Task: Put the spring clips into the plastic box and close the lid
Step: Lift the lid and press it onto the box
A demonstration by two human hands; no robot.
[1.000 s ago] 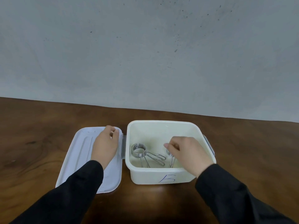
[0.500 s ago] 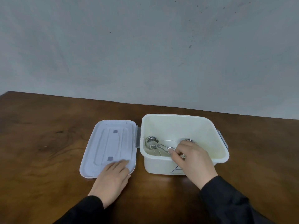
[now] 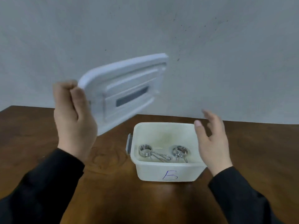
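Lid [image 3: 129, 88] pinched in left hand [image 3: 74, 120], long axis tilted up-right; right hand [image 3: 213, 143] spread.

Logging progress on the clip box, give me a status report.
Left hand grips lid, raised and tilted left of box. Right hand open beside box. Two spring clips inside. Nothing blocking the opening.

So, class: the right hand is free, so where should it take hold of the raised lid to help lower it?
Probably the lid's free far-right short edge, from the right: the left hand pinches the opposite corner, so the open right hand beside the box balances it.
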